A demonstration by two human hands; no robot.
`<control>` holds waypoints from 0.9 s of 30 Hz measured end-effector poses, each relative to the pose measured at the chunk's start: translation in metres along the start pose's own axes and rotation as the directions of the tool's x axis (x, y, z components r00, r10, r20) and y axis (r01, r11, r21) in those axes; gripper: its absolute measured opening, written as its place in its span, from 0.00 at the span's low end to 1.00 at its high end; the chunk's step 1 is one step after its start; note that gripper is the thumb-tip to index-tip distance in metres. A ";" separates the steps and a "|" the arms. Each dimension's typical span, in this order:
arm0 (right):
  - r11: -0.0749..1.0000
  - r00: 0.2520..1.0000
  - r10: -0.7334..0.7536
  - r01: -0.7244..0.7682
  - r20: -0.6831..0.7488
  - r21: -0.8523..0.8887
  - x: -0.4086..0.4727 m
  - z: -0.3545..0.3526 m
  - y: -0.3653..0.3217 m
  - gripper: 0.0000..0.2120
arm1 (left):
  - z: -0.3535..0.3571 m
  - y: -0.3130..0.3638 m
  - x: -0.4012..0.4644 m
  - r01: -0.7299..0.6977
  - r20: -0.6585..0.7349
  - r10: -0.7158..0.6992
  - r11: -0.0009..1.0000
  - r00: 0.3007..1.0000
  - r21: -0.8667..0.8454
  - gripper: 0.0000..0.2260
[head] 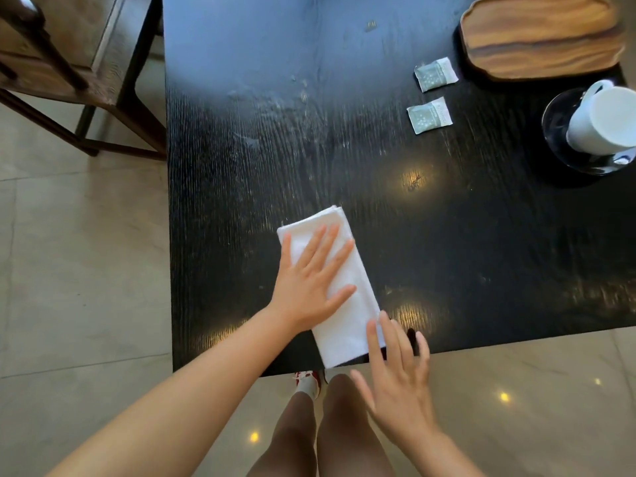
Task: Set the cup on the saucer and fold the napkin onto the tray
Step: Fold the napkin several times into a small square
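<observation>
Fingers (pixel 330 242) of the left hand (pixel 309 284) are spread apart and flat, pressing palm-down on the white napkin (pixel 347 304); nothing is gripped. Under those fingers the napkin lies folded into a long narrow strip on the dark table (pixel 447 235), its far end just beyond the fingertips, its near end reaching the table's near edge.

Right hand (pixel 395 380) open, fingers loosely apart; index and middle fingertips rest at the napkin's near right corner, palm out past the table edge. Cannot tell whether the tips press the cloth or only touch it.

Well beyond the fingers, far right: white cup (pixel 602 120) sits upside down on a clear glass saucer (pixel 557 132), handle pointing away. Wooden tray (pixel 540 32) lies beyond the cup at the far right corner, well apart from the napkin. Two small grey-green sachets (pixel 430 113) lie flat between tray and napkin, just left of the saucer.

Far left of the fingers: a dark wooden chair (pixel 69 63) stands on the tiled floor (pixel 86 270). Below the right hand, the person's legs and one shoe (pixel 308 382) show
</observation>
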State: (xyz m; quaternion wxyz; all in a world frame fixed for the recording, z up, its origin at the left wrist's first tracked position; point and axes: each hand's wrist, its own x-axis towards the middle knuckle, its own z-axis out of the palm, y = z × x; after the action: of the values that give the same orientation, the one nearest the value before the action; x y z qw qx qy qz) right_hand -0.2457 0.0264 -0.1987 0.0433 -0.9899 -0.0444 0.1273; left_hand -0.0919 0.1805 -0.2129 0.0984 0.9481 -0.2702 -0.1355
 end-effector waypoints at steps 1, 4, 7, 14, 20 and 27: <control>0.998 0.998 -0.060 0.060 -0.016 -0.017 -0.005 0.003 0.002 0.29 | 0.000 -0.003 0.005 -0.071 0.010 0.071 0.997 0.997 0.025 0.31; 0.966 0.958 -0.259 0.258 -0.127 -0.024 -0.001 0.004 0.016 0.25 | -0.002 -0.013 0.017 -0.240 0.049 0.236 0.964 0.970 0.110 0.32; 0.916 0.898 -0.398 0.399 -0.189 -0.032 0.012 -0.002 0.031 0.27 | -0.006 -0.017 0.023 -0.311 0.077 0.303 0.941 0.950 0.136 0.33; 0.822 0.762 -0.551 0.566 -0.339 -0.062 0.027 -0.012 0.042 0.08 | -0.020 -0.026 -0.021 -0.340 0.012 0.341 0.938 0.940 -0.064 0.25; 0.796 0.732 -0.533 0.604 -0.424 0.042 0.032 -0.025 0.038 0.03 | -0.012 -0.037 -0.064 -0.350 0.046 0.363 0.920 0.931 -0.174 0.26; 0.764 0.848 -0.250 0.469 -0.467 0.443 0.042 -0.056 0.029 0.05 | -0.011 -0.037 -0.058 -0.358 -0.102 0.345 0.920 0.933 -0.158 0.24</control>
State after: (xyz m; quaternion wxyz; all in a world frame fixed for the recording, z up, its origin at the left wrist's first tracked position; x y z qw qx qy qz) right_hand -0.1883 -0.0027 -0.1581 0.3525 -0.9135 -0.1902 -0.0709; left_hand -0.1180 0.2435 -0.1998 0.2131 0.8763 -0.4193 -0.1043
